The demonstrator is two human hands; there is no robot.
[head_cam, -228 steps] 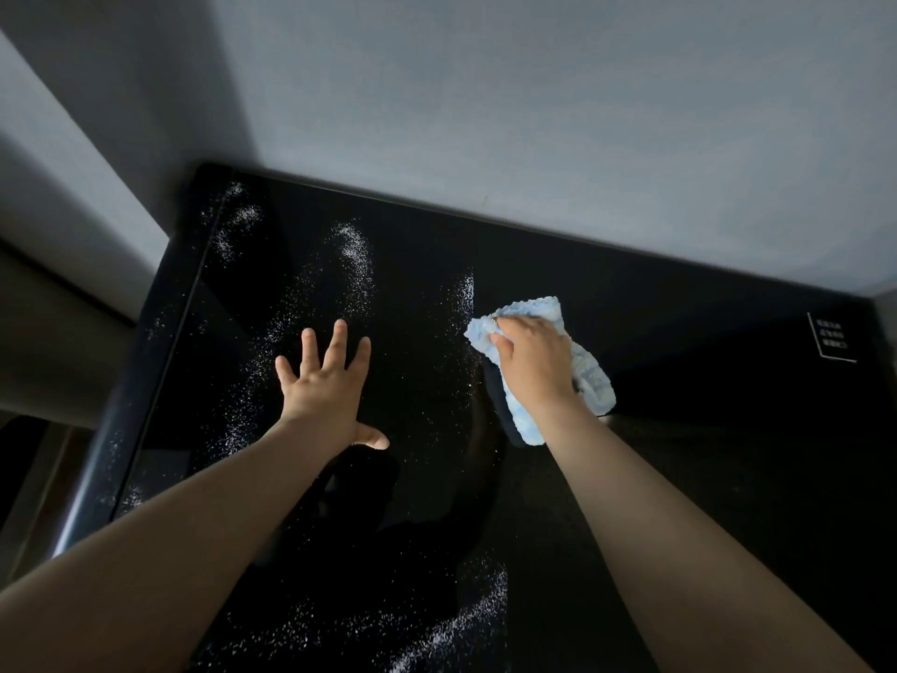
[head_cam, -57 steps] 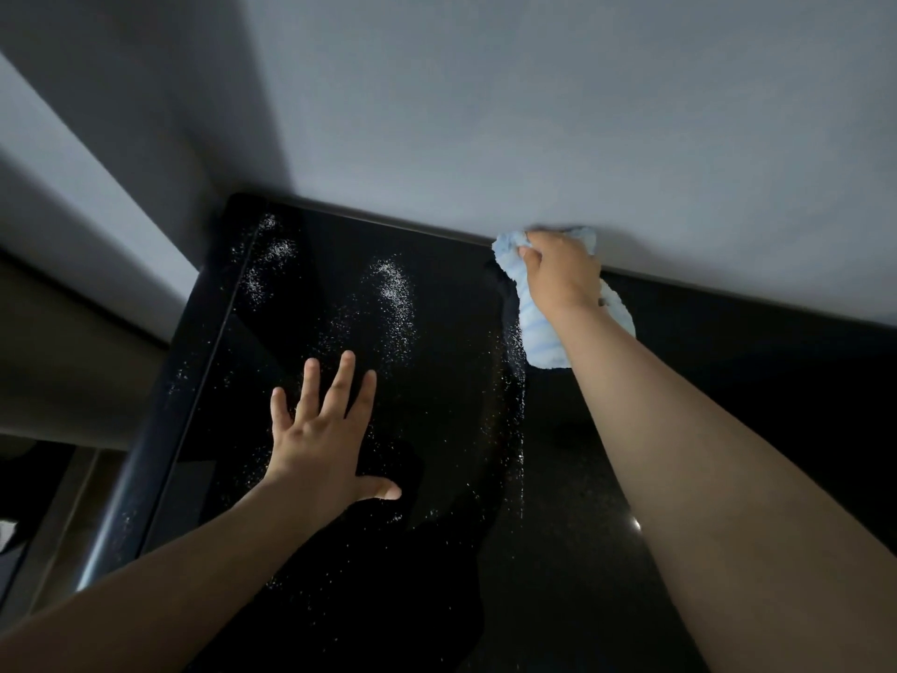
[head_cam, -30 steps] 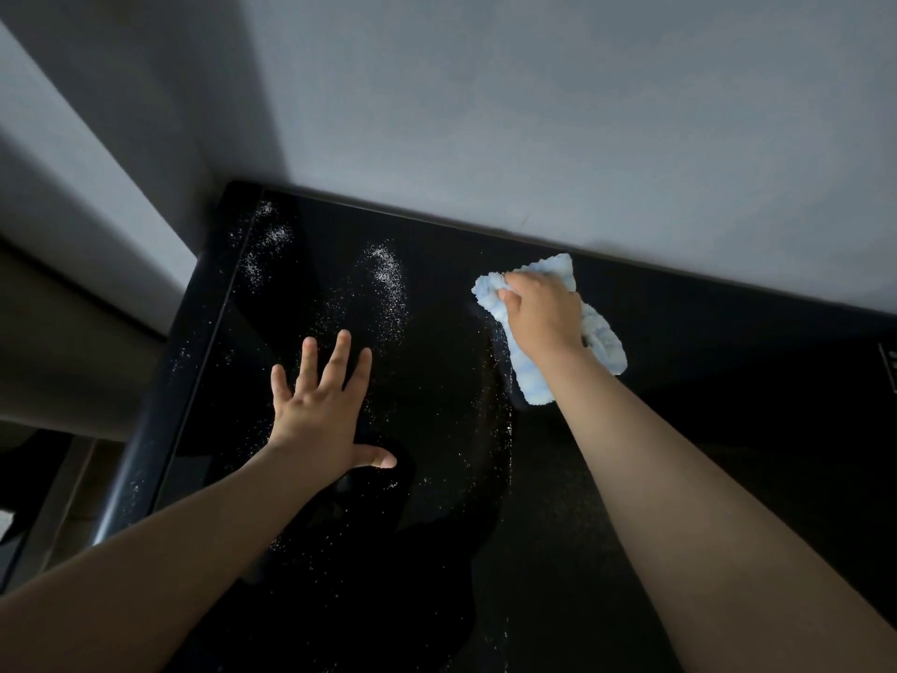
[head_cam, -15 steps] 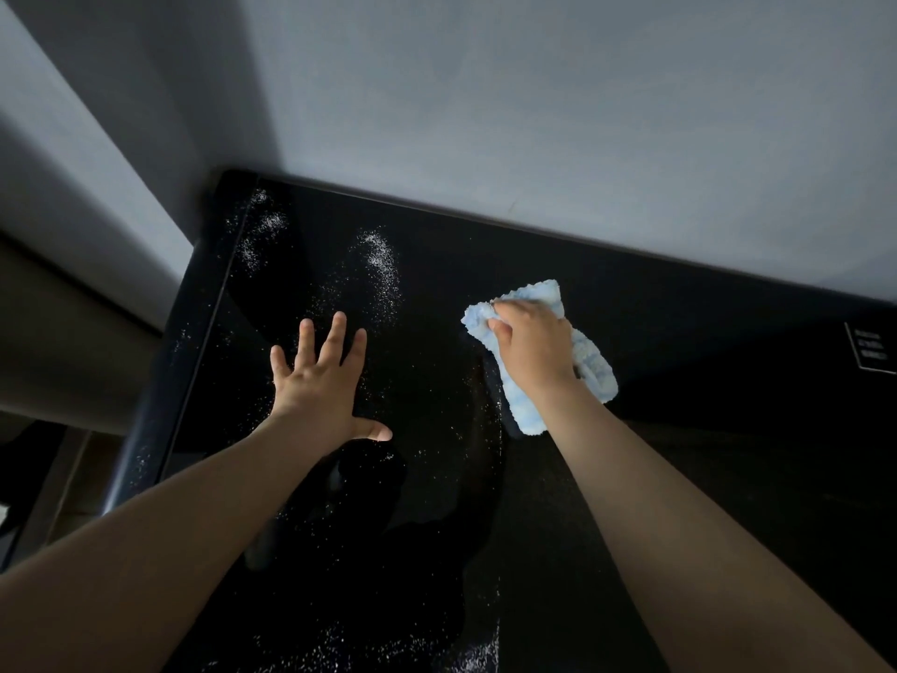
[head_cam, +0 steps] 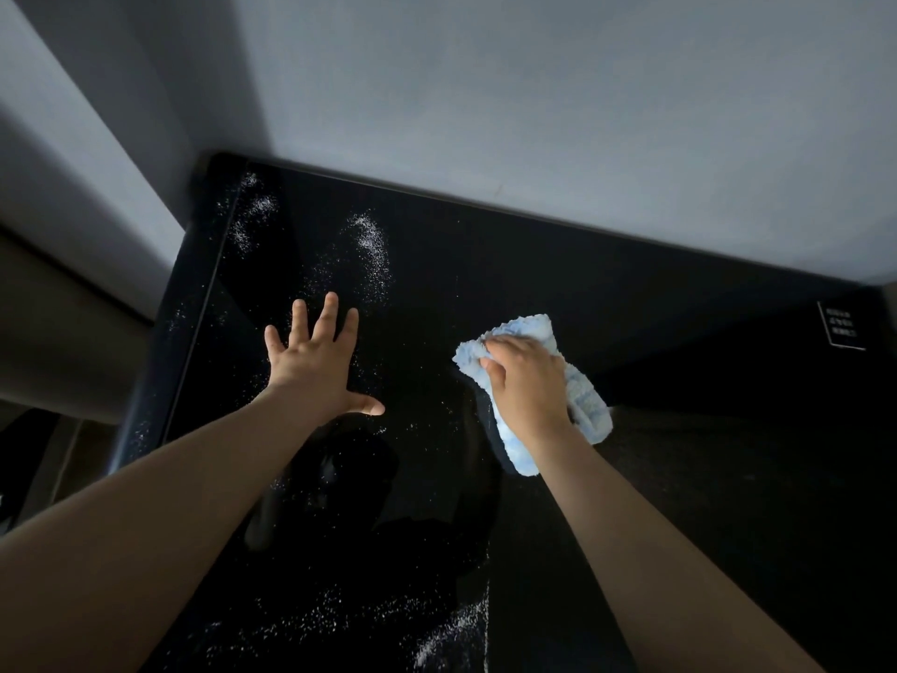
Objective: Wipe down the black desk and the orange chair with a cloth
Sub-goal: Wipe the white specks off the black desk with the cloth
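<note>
Head view: right hand [head_cam: 526, 386] grips cloth [head_cam: 582, 400] on tabletop [head_cam: 679, 478]; left hand [head_cam: 313, 361] lies spread flat amid powder [head_cam: 371, 250].

wall [head_cam: 534, 114]: grey, behind | label [head_cam: 842, 327]: white-framed, text unreadable | specks [head_cam: 371, 250]: white, perhaps powder

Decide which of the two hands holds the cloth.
The right hand: its fingers curl round the blue cloth on the desk. The left hand rests flat on the desk, fingers spread, holding nothing.
</note>
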